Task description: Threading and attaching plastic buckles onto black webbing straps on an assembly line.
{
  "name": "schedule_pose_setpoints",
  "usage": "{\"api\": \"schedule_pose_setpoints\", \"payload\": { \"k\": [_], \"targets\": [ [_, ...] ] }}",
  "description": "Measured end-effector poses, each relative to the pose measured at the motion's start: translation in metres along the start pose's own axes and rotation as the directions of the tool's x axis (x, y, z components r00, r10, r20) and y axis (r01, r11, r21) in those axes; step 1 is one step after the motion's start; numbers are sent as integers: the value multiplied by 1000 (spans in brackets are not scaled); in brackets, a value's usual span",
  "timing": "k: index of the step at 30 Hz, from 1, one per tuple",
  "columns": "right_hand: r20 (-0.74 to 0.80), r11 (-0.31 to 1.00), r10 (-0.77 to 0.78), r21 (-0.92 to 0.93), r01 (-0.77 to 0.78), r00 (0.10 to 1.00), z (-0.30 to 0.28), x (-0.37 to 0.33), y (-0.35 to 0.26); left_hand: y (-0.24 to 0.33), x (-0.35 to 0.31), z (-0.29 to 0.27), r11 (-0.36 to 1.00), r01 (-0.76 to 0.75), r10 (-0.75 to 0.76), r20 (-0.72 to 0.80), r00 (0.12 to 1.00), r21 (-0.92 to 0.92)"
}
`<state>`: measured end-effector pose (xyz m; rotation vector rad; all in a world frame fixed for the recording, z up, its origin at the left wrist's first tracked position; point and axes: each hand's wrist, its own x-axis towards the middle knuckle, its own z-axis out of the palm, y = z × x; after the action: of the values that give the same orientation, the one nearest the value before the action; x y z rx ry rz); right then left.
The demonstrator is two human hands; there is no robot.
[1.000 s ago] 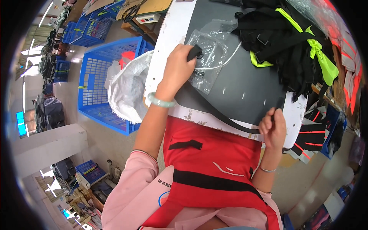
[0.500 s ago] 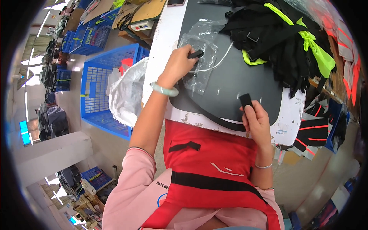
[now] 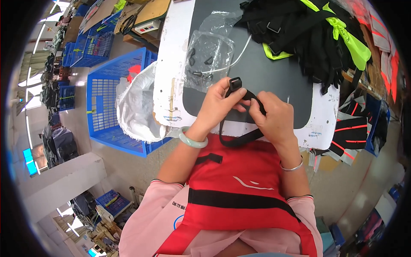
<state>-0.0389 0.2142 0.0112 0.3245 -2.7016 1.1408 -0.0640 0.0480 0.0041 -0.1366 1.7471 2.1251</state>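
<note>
Close together over the near edge of the table, both my hands grip a black webbing strap (image 3: 242, 139). A black plastic buckle (image 3: 235, 82) sticks up from the fingers of my left hand (image 3: 219, 103), which are closed on it. Beside it my right hand (image 3: 274, 115) pinches the strap's end near the buckle. Between the hands the strap hangs in a loop past the table edge, in front of the red apron (image 3: 239, 175). Beyond my left hand lies a clear plastic bag (image 3: 212, 47) with several small black buckle parts.
A heap of black straps (image 3: 299, 47) with bright yellow-green ties covers the far right of the table. A white cord (image 3: 239, 58) lies by the bag. Left of the table stands a blue crate (image 3: 102, 103) with a white sack (image 3: 137, 107). Black pieces with orange stripes (image 3: 349, 128) are at the right.
My left hand has moved nearer with the buckle, away from the bag. My right hand has come left with the strap's end to meet it. The strap now hangs in a shorter loop.
</note>
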Motion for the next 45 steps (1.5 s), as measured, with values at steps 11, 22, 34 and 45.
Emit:
{"api": "schedule_pose_setpoints", "payload": {
  "k": [11, 22, 34, 45],
  "targets": [
    [88, 992, -4, 124, -7, 996, -3, -7, -3, -11, -16, -12, 950, 128, -117, 55, 992, -284],
    [179, 993, -95, 82, 82, 979, -8, -17, 1, -7, -19, -6, 987, 146, -138, 120, 983, -66],
    [120, 989, 21, 145, -38, 993, -2, -22, 12, -8, -27, 9, 978, 143, -140, 31, 990, -151],
    [192, 910, 101, 379, -169, 976, -9, -26, 10, -11, -30, 9, 972, -58, 43, 71, 997, 226]
  ]
}}
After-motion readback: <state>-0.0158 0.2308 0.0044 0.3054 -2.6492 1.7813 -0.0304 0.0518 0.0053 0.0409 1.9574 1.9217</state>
